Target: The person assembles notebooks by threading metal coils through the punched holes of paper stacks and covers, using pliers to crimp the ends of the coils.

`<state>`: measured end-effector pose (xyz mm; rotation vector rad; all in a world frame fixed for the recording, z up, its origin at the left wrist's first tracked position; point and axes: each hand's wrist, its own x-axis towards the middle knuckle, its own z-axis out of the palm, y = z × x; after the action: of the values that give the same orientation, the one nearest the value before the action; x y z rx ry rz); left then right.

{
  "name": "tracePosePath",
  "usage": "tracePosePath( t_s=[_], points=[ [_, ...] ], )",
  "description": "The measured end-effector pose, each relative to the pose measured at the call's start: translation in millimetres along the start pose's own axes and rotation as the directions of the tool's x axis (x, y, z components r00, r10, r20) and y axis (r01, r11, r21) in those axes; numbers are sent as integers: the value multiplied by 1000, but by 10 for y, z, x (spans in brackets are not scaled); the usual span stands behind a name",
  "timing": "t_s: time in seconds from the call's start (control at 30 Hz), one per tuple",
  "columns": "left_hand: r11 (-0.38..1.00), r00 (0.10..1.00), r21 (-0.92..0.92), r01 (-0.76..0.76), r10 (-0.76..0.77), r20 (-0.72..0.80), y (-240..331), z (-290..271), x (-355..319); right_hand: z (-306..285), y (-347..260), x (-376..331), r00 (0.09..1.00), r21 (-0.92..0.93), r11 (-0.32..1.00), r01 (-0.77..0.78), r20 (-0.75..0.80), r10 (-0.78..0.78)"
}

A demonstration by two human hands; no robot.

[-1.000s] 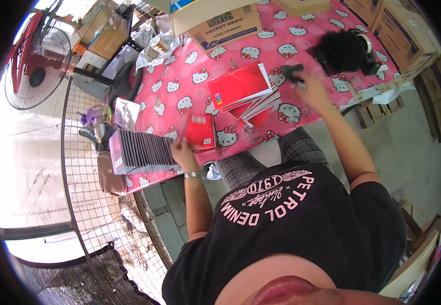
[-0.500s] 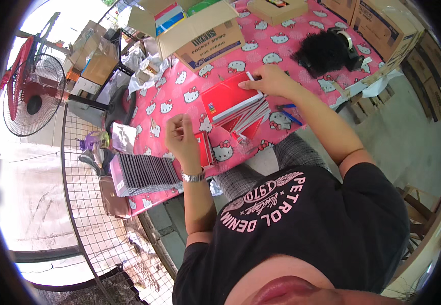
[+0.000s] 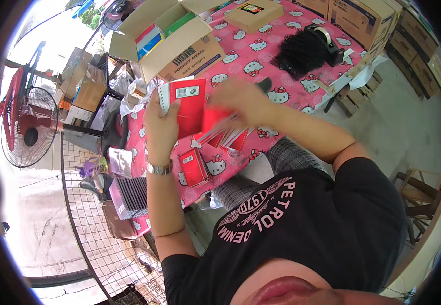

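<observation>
My left hand (image 3: 160,124), with a watch on the wrist, grips a small red memo pad (image 3: 191,109) upright above the table. A barcode label is on its red cover, and a white strip with a row of punched holes shows along its left edge. Just to the right is my right hand (image 3: 243,104), smeared by motion, so its fingers cannot be made out. Below it a fanned pile of red pads (image 3: 234,140) lies on the table, partly covered by the hands. Nearer to me, a small stack of red pads (image 3: 195,166) lies by the table's edge.
A pink patterned cloth covers the table (image 3: 253,67). Farther back stand an open carton (image 3: 192,58) and a closed flat box (image 3: 253,15). A tape dispenser (image 3: 327,43) sits beside a black fringed bundle (image 3: 299,53). Dark-edged notebooks (image 3: 129,195) lie left, near a fan (image 3: 30,124).
My left hand has risen to the left and now holds a red memo pad. My right hand has moved left, in a blur. The whole view has shifted.
</observation>
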<state>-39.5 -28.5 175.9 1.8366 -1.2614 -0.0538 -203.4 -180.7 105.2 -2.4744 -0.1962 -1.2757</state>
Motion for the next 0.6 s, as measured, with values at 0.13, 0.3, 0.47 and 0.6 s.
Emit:
tracePosePath(
  t_s=[0.13,0.3,0.47,0.6],
  points=[
    [851,961,492,-183,49,273,409,52,-20,-15,1507,-523,703,31,764,-644,-370,607],
    [774,978,609,-171,59,199,156,495,-132,235,2543,-1831,680,-626,475,-619,-124,722],
    [689,988,712,-135,151,41,197,628,-247,83,2523,-1662,542,-768,396,-503,77,837],
    [697,967,704,-132,248,-65,115,762,-236,-105,2450,-1364,567,-502,433,-749,-146,810]
  ],
)
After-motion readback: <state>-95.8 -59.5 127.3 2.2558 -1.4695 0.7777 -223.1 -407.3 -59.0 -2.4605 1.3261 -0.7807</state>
